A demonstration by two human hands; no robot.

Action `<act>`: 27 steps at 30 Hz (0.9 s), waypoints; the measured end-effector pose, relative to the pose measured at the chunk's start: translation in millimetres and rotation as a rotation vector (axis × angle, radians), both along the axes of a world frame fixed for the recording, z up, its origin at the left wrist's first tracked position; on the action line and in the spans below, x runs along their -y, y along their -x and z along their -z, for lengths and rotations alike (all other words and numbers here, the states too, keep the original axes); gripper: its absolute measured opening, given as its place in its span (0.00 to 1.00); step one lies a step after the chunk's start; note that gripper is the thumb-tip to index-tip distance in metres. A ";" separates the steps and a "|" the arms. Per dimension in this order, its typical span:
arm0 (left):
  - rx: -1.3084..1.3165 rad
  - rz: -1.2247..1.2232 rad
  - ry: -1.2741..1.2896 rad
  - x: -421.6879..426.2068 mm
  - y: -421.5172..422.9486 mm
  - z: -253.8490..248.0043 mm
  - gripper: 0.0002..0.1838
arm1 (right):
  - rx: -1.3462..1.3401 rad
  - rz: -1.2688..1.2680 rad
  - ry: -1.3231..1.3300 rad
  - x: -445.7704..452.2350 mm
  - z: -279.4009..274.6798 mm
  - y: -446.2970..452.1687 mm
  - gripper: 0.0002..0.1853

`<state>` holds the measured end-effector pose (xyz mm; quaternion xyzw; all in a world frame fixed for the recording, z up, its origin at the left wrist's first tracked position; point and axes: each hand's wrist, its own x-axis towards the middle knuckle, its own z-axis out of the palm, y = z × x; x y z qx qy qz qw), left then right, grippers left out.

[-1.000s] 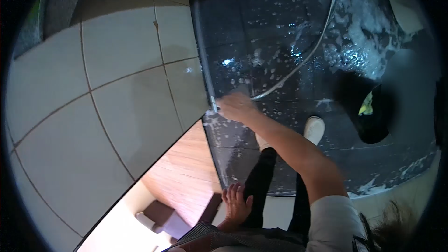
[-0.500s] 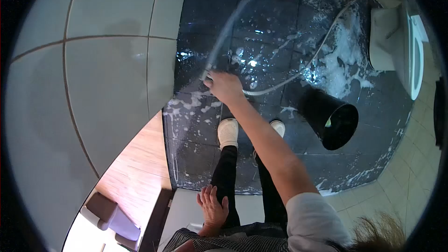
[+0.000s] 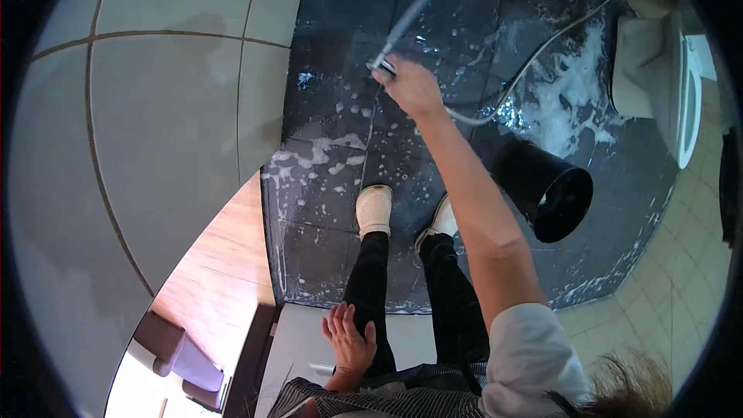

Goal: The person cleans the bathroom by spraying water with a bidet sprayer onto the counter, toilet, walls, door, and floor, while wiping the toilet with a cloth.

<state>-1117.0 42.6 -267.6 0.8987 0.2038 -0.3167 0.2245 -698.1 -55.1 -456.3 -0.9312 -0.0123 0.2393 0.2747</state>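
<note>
My right hand (image 3: 416, 89) is closed round a small spray head (image 3: 381, 65) above the dark wet floor. Water (image 3: 422, 4) shoots from it toward the top of the view. A pale hose (image 3: 534, 58) runs from beneath this hand to a fitting on the wall at the upper right. My left hand (image 3: 352, 340) hangs low near my thigh, fingers apart and holding nothing. White foam (image 3: 317, 152) lies on the tiles left of my feet, with more (image 3: 569, 97) beside the toilet.
A black bin (image 3: 542, 190) lies tipped on its side right of my feet. The toilet (image 3: 650, 70) stands at the upper right. A large tiled wall (image 3: 166, 108) borders the left. A purple and brown bin (image 3: 190, 364) is at the lower left.
My right hand has moved up and away from my feet with the spray head. The water jet, blurred half a second ago, now starts farther up. My left hand has stayed low.
</note>
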 end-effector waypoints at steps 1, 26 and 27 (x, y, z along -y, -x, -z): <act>0.002 0.004 0.006 -1.1 -0.4 -0.1 0.31 | 0.030 -0.018 -0.031 -2.1 -2.6 -11.8 0.21; -0.038 -0.011 0.018 -8.6 5.7 4.2 0.31 | -0.389 -0.836 -0.199 -121.1 57.6 211.0 0.12; -0.026 -0.032 0.013 -7.9 7.8 6.1 0.31 | -0.393 -0.832 -0.206 -122.4 70.3 217.5 0.12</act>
